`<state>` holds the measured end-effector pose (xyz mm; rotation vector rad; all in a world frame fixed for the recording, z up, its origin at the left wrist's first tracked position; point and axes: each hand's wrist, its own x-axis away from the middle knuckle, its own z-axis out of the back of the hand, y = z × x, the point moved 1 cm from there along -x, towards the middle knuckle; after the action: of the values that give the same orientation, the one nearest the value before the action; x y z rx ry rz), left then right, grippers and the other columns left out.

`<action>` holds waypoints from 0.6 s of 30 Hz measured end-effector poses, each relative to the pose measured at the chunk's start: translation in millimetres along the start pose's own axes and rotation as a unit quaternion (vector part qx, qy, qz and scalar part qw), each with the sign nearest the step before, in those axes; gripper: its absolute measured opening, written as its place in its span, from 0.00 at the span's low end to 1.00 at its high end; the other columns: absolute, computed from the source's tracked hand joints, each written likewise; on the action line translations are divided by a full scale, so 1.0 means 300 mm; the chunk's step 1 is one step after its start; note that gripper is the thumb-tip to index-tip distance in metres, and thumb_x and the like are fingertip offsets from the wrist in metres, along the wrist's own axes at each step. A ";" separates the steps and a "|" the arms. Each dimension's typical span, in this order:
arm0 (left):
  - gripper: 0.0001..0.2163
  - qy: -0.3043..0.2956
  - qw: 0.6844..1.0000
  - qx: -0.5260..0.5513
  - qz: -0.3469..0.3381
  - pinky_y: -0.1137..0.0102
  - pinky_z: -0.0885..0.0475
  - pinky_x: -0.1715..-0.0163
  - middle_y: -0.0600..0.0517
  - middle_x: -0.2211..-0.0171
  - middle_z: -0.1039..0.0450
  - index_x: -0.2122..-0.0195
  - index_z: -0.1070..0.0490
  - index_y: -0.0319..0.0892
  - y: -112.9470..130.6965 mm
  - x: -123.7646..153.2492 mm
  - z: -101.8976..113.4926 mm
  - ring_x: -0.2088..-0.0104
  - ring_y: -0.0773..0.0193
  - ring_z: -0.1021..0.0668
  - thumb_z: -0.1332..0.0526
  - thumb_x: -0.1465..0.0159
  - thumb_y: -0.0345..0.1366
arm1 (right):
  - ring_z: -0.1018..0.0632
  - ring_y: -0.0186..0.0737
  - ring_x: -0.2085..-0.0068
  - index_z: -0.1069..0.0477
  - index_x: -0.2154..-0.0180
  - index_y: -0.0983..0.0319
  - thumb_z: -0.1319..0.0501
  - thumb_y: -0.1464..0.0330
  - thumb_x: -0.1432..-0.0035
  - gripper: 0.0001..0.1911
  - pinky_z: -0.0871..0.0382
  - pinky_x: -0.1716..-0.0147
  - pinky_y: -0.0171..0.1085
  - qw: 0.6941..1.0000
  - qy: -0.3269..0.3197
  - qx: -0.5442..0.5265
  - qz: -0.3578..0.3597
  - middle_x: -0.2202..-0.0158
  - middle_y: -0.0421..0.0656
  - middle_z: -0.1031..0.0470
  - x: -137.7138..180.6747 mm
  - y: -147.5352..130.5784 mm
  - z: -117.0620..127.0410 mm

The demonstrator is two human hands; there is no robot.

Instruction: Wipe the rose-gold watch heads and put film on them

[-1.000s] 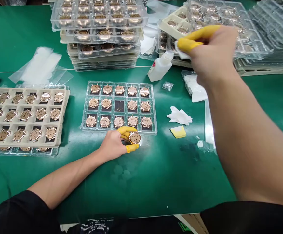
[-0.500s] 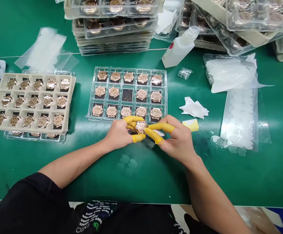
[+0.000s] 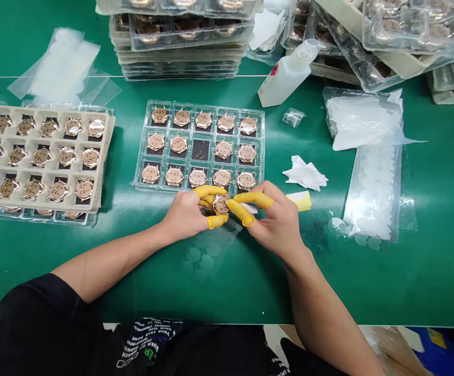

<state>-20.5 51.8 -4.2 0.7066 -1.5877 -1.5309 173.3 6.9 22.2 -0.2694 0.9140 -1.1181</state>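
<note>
My left hand (image 3: 186, 211), in yellow finger cots, grips a rose-gold watch case (image 3: 222, 204) by its sides, printed back facing up. My right hand (image 3: 276, 222) also wears yellow cots; its thumb and index finger are pinched against the case's right edge. A folded white piece of cloth or paper (image 3: 250, 208) shows between the right fingers. Just beyond the hands lies a clear plastic tray (image 3: 262, 133) of similar watch cases on black pads; one middle compartment holds only a pad (image 3: 201, 150). Below the hands, clear film with round stickers (image 3: 199, 257) lies on the table.
A beige tray (image 3: 107, 156) of watch cases sits at left. Tall tray stacks (image 3: 180, 56) stand behind. To the right are a white bottle (image 3: 285, 78), a crumpled white wipe (image 3: 306, 174), a yellow pad (image 3: 300, 201) and film strips (image 3: 373, 188).
The view has shifted slightly, so most things appear a little further left. Both hands stay at the watch case, which is turned slightly; the right fingers remain pinched at its edge.
</note>
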 end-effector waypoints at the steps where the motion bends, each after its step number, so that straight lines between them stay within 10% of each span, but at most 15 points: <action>1: 0.26 -0.003 1.000 -0.003 0.001 0.66 0.14 0.56 0.50 0.59 0.12 0.45 0.21 0.41 0.000 0.001 -0.001 0.62 0.60 0.12 0.26 0.47 0.34 | 0.25 0.37 0.68 0.20 0.58 0.56 0.32 0.69 0.34 0.03 0.32 0.71 0.38 1.000 -0.011 -0.011 0.009 0.68 0.40 0.26 0.001 0.001 0.001; 11: 0.26 -0.003 1.000 0.014 0.014 0.66 0.14 0.56 0.50 0.59 0.13 0.47 0.20 0.41 0.002 0.003 0.002 0.61 0.59 0.12 0.24 0.49 0.33 | 0.25 0.37 0.67 0.21 0.59 0.56 0.33 0.68 0.33 0.02 0.33 0.70 0.37 1.000 -0.017 -0.014 0.002 0.67 0.41 0.26 -0.008 -0.016 -0.026; 18: 0.27 0.004 0.998 0.054 0.013 0.64 0.14 0.53 0.49 0.60 0.13 0.47 0.20 0.41 -0.003 0.000 -0.003 0.59 0.58 0.11 0.22 0.49 0.37 | 0.23 0.41 0.64 0.18 0.60 0.55 0.32 0.64 0.34 0.04 0.32 0.66 0.41 0.994 -0.068 0.073 -0.041 0.65 0.43 0.23 0.024 0.087 0.170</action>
<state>-19.8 51.2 -5.3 0.7477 -1.6766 -1.4297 229.3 0.1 34.4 -0.2602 0.7021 -1.2214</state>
